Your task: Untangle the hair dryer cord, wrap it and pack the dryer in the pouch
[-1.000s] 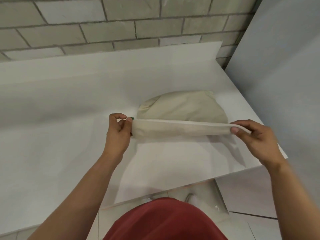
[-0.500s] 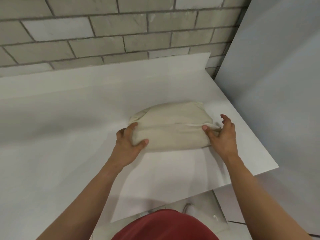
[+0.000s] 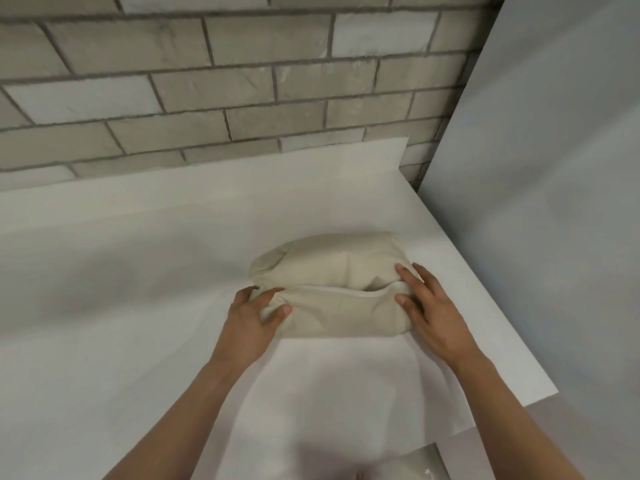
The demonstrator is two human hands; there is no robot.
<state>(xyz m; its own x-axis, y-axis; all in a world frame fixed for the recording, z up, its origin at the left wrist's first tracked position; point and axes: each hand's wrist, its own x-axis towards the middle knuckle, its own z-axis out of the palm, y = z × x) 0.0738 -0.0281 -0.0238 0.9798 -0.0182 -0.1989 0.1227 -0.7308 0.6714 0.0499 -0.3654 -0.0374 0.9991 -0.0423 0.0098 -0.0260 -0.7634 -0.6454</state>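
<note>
The cream-coloured soft cloth pouch (image 3: pixel 332 292) lies on the white flat table (image 3: pixel 138 306), toward its right side and near the front edge. It is full and rounded, and a fold of cloth runs across its front. The hair dryer and its cord are not visible; from the bulging shape I judge that they are already inside. The left hand (image 3: pixel 249 320) grips the left end of the pouch, with the fingers curled round the corner and the thumb on the front cloth. The right hand (image 3: pixel 429 306) rests on the right end with fairly straight, spread fingers and presses there without closing round anything. The cloth will probably give way and wrinkle under any pressure, while the hard body inside carries the weight. So it seems better to hold the pouch from both ends or from under the bulge; held by the loose fold, it could open. Behind the table stands a grey brick wall (image 3: pixel 207 98), and a plain pale grey panel (image 3: pixel 536 202) rises just beside the table's right edge. Nothing lies between the hands and the pouch, but the right edge of the table is near, so a push in that direction could be risky.
</note>
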